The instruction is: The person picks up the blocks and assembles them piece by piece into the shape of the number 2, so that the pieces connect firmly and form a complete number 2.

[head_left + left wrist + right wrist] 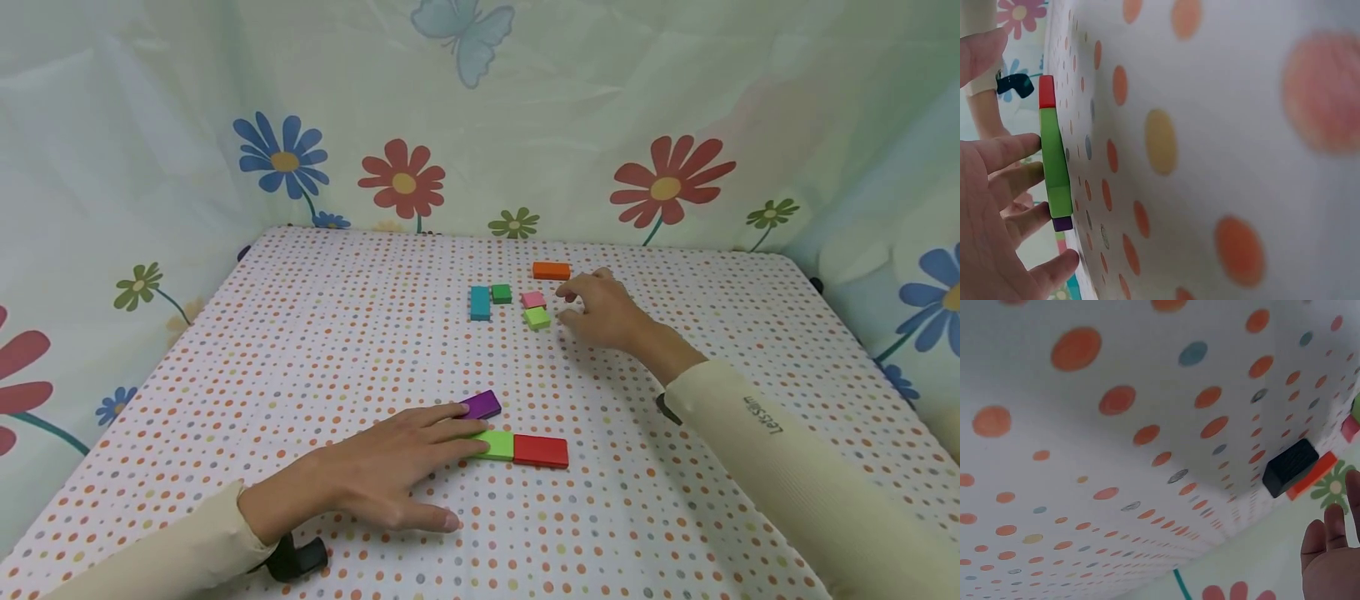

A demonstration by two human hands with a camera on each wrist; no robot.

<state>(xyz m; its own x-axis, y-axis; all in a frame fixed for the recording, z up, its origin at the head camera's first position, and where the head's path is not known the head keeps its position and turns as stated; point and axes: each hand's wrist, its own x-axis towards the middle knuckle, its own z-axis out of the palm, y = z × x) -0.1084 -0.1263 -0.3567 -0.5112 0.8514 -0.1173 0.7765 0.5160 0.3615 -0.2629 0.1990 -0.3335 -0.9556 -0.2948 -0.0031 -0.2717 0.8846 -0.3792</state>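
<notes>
The flat, plastic-looking lime-green rectangular block, touched by the outstretched left hand, abuts the flat red rectangular block and could skew if that hand pushes sideways, while the right hand, loosely bent and seemingly empty, hangs beside the small lime-green block

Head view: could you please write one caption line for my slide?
Left hand touching a light green block beside a red block; right hand near a small pink block.
</notes>
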